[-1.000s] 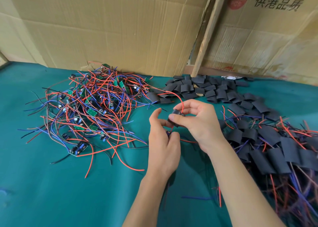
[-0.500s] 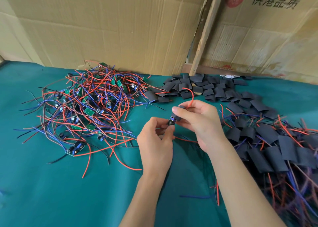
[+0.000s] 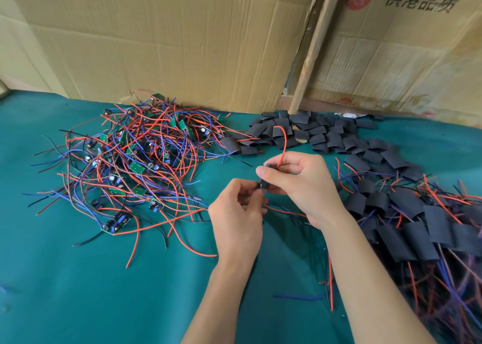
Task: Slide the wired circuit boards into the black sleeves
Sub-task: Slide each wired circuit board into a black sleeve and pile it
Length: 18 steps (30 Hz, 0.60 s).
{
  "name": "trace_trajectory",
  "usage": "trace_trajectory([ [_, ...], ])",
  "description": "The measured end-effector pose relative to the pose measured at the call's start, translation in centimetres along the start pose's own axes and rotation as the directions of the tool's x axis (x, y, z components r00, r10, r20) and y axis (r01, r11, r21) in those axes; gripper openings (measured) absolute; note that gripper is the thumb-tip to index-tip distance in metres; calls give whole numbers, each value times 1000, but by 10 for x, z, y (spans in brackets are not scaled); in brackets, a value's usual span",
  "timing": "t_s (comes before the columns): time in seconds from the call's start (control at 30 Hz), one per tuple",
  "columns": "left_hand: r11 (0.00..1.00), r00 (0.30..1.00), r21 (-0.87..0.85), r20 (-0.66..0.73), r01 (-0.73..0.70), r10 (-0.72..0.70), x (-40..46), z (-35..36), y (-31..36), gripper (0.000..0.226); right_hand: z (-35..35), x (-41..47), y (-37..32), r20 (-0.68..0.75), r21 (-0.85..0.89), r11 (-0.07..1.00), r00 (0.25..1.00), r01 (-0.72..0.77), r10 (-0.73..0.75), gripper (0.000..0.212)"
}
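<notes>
Two bare hands meet above the middle of the teal cloth-covered desk (image 3: 78, 278): the right hand (image 3: 302, 184) pinches one short black sleeve (image 3: 266, 173) with curled fingers, a red wire (image 3: 283, 145) arching up out of it, while the left hand (image 3: 236, 218) pinches the sleeve's near end, where a board's tip barely shows. Far left lies one tangled heap of green circuit boards with red, blue and black wires (image 3: 135, 166), too many to count. Far right sits one pile of flat empty black sleeves (image 3: 313, 132), and at the near right one pile of sleeved boards with trailing wires (image 3: 422, 221), before creased brown cardboard sheets (image 3: 169, 36) and one slanted wooden stick (image 3: 313, 46).
</notes>
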State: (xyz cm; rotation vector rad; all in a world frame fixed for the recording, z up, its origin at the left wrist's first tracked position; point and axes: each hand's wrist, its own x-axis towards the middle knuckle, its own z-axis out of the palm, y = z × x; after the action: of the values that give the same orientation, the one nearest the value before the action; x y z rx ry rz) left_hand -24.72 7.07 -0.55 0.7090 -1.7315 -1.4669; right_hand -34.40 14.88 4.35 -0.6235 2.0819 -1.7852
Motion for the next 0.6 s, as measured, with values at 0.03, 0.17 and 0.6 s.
trace_trajectory([
  [0.03, 1000, 1000, -11, -14, 12, -13, 0, 0, 0, 16, 0, -1, 0, 18, -4, 1000, 1000, -12, 12, 11],
  [0.17, 1000, 998, -12, -59, 21, -22, 0, -1, 2, 21, 0, -4, -4, 131, 16, 996, 988, -85, 82, 16],
  [0.6, 993, 989, 54, 115, -105, 98, -3, 6, -2, 7, -123, -42, -61, -177, -396, 888, 968, -234, 176, 61],
])
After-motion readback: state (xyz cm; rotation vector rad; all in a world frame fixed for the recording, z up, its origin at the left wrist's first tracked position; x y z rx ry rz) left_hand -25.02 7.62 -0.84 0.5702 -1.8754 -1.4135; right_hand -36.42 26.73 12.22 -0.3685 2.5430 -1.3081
